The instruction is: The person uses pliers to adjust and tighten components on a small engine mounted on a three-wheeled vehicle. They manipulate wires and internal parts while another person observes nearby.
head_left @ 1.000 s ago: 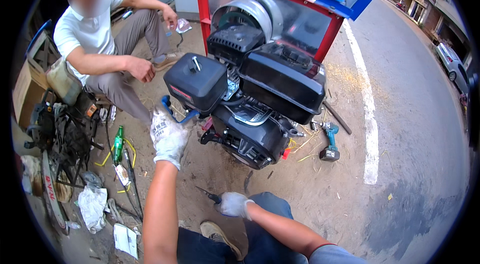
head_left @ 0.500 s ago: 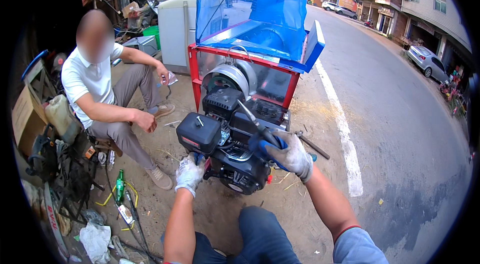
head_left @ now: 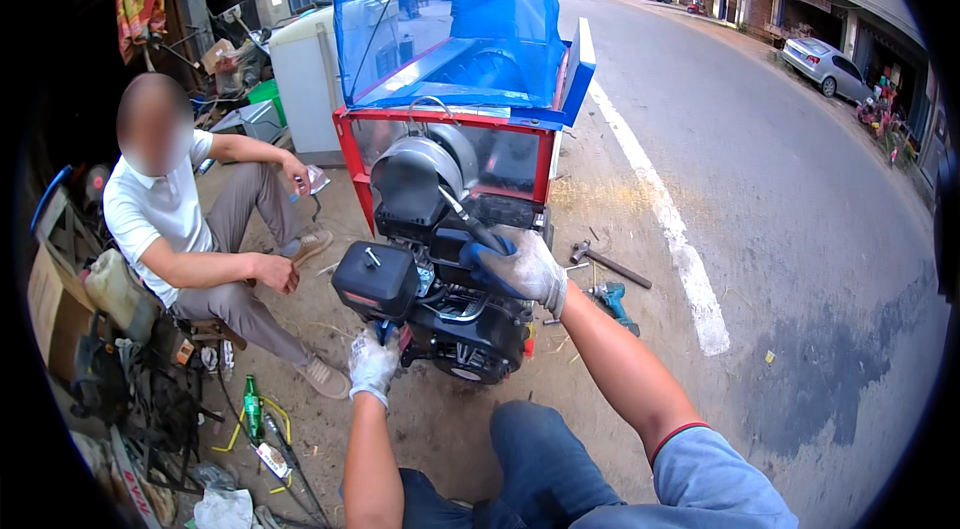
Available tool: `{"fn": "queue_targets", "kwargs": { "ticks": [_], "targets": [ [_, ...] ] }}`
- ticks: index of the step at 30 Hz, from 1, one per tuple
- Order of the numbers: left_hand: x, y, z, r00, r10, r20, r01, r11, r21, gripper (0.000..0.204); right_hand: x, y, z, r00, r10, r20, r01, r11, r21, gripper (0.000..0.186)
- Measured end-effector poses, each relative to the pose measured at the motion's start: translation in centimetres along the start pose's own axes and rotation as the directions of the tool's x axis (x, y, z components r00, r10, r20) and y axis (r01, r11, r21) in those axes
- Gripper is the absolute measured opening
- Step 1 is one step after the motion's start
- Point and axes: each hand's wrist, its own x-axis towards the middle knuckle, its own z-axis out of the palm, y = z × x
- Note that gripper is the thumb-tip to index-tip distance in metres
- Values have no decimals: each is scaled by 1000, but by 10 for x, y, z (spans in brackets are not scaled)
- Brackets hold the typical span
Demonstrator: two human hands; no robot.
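Observation:
In my gloved right hand [head_left: 515, 264] I grip a pointed metal tool [head_left: 468, 217] with a dark handle, apparently pliers, raised over a black engine [head_left: 450, 339]. Its tip is at the metal pulley housing [head_left: 410, 169] behind the engine. My gloved left hand [head_left: 373, 359] is curled at the engine's lower left, just below the black box with a bolt on top [head_left: 368, 284]; what its fingers grip is hidden. The engine stands before a red-framed machine [head_left: 543, 164] with a translucent blue top [head_left: 445, 59].
A seated person [head_left: 165, 219] is at left, among a cardboard box, bags, cables and a green bottle [head_left: 252, 404]. A hammer [head_left: 610, 262] and teal drill [head_left: 613, 299] lie on the ground at right, beside a road [head_left: 760, 229] with parked cars. A white cabinet [head_left: 305, 79] stands behind.
My right hand rose with the tool from low by my legs to above the engine. My left hand stayed at the engine's left side. The view tilted up toward the street.

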Motion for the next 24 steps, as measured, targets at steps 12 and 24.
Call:
{"fn": "queue_targets", "kwargs": {
  "ticks": [12, 24],
  "targets": [
    [-1, -6, 7, 995, 83, -56, -88, 991, -104, 45, 1, 0, 5, 992, 101, 72, -122, 896, 427, 26],
    [7, -16, 16, 993, 93, -71, -100, 990, -98, 45, -15, 23, -2, 979, -79, -187, 104, 987, 125, 48]
  ]
}}
